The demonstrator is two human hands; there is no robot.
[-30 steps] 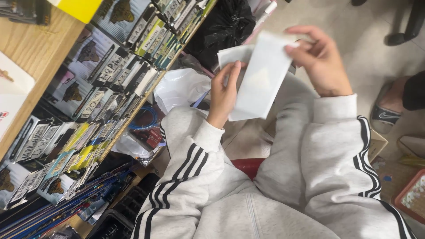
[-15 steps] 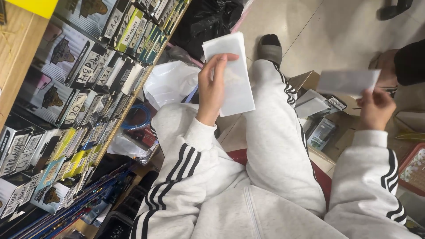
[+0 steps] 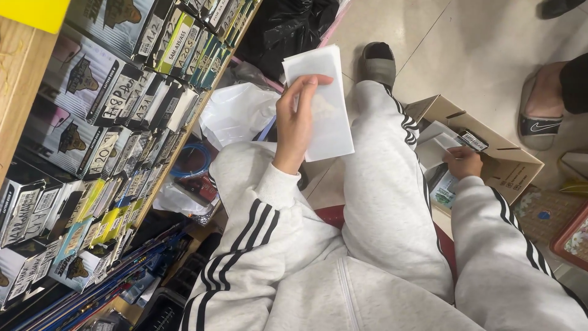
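My left hand [image 3: 296, 119] holds up a flat white packet [image 3: 324, 104] over my left knee, fingers curled round its edge. My right hand [image 3: 463, 162] reaches down into an open cardboard box [image 3: 513, 164] on the floor at my right and rests on a white packet [image 3: 433, 147] lying among other small packages inside. I sit in a grey tracksuit with black stripes, one leg stretched toward a dark slipper [image 3: 376, 61].
A wooden shelf [image 3: 24, 79] at the left is packed with rows of small boxed items. White plastic bags [image 3: 236, 113] and a black bag [image 3: 288, 27] lie by the shelf. Another person's foot in a sandal [image 3: 542, 110] stands at the right.
My right hand has dropped from holding a white packet in the air down into the cardboard box. My left hand keeps its packet raised.
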